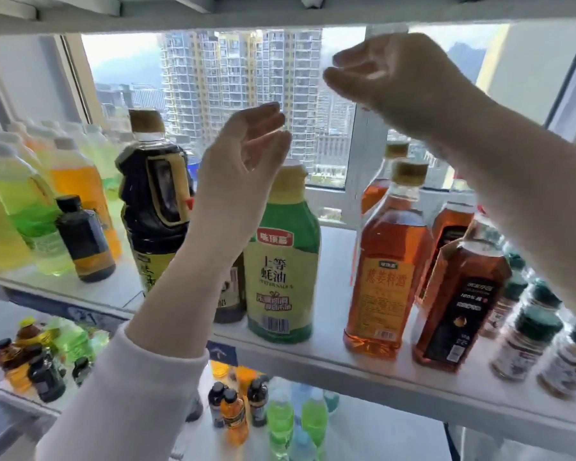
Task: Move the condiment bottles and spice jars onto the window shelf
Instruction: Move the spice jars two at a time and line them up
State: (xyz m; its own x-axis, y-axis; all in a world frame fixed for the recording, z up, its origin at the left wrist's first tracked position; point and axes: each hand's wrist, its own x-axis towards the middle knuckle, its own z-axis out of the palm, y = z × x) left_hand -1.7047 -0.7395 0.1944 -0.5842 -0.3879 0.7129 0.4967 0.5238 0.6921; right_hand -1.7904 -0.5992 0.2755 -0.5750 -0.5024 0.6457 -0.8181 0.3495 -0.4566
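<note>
As I faced the shelf [336,261] by the window, both my hands hung empty above the condiments already standing on it. To their left the soy bottle [153,201] stood upright, cap up, its long axis vertical. Full and dark, it looked heavy, and its moulded handle seemed the sure place to take it. My left hand [243,171] hovered just over the sauce bottle [283,261], fingers loosely curled and holding nothing. That bottle stood on its base at the shelf's front edge, label towards me. I judged its smooth sleeve slippery and its body soft enough to squeeze, so best gripped round the shoulder under the cap. My right hand [396,81] was raised near the upper shelf [280,15], likewise released and empty. Beneath it the wine bottle [389,271] stood upright, label forward, full of amber liquid. It was likely heavy and stiff, and the neck would serve. Beside it the oil bottle [459,304] leaned rightwards in the view, though the wide lens may explain that. Farthest right the jars [526,341] stood lids up, small and probably light, each easily grasped round its lid.
</note>
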